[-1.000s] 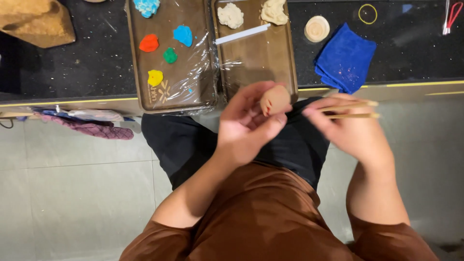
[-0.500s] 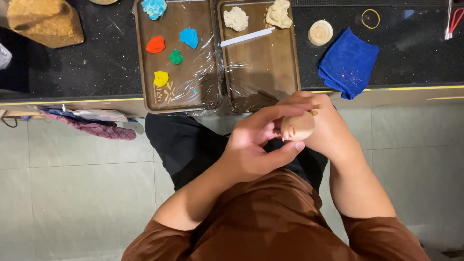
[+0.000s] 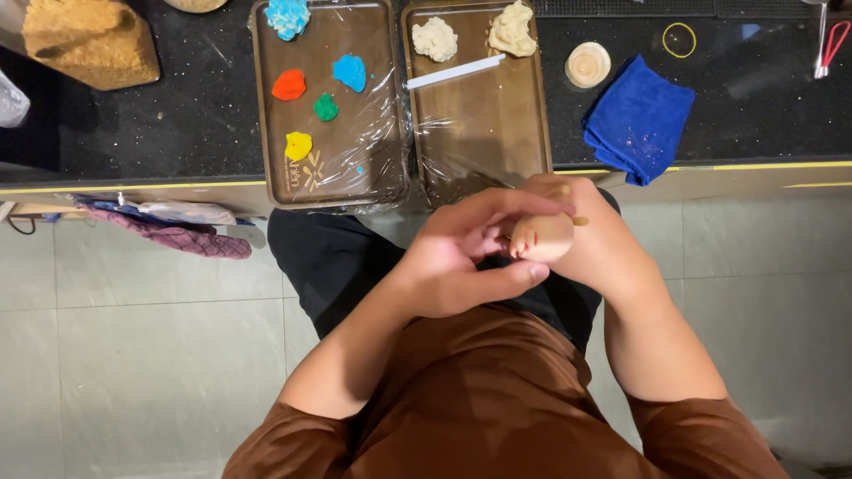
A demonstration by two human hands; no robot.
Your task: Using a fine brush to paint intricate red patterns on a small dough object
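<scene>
Brown short-sleeved shirt (image 3: 497, 399), black trousers (image 3: 346, 257), bare forearms, no jewellery visible

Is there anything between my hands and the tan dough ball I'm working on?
Nothing visible: the left hand and right hand both touch the tan dough ball directly, held above the lap, apart from the film-covered trays.

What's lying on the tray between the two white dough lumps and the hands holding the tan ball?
In the head view, a white strip, then bare film-covered tray, down to both hands around the tan ball.
</scene>
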